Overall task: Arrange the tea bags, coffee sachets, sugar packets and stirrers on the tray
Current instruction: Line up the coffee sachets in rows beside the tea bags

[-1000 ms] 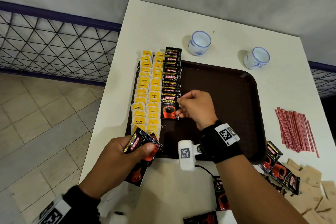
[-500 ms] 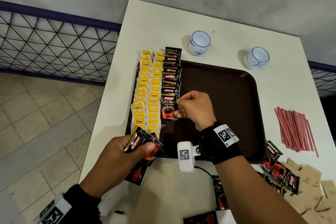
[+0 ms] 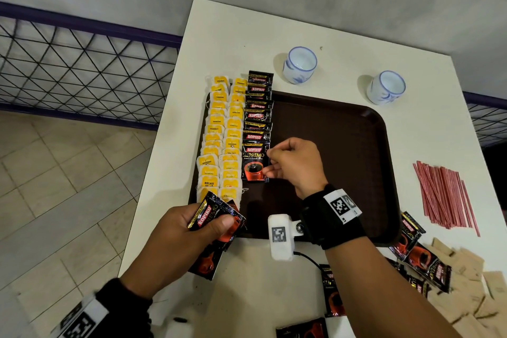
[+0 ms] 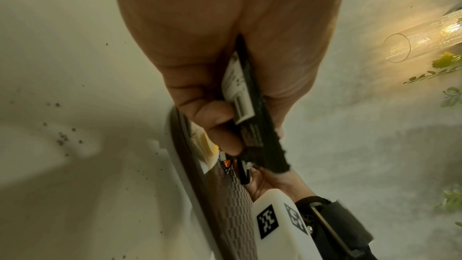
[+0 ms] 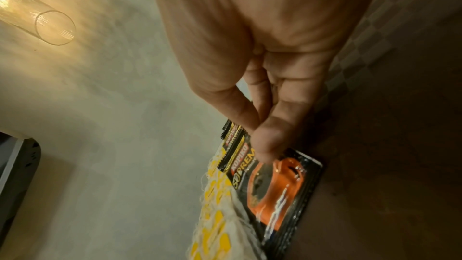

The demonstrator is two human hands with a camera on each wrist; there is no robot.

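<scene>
Coffee sachets (image 3: 258, 115) lie in an overlapping column on the brown tray (image 3: 343, 145), along its left part, just right of two columns of yellow tea bags (image 3: 222, 140). The nearest sachet of the column (image 3: 253, 160) lies flat on the tray, and the right hand (image 3: 297, 164) touches its right edge, thumb and curled fingertips at the sachet's side; the right wrist view shows the thumb tip (image 5: 265, 145) pressing on the sachet's face. The left hand (image 3: 178, 239) hovers over the tray's near left corner, its thumb and fingers pinching a small stack of sachets (image 3: 216, 228). Right of the tray lie red stirrers (image 3: 444, 195) in a loose bundle. Off the tray's near right corner are more loose sachets (image 3: 419, 258) and brown sugar packets (image 3: 472, 288). Beyond the tray's far edge stand two white cups (image 3: 300, 64).
</scene>
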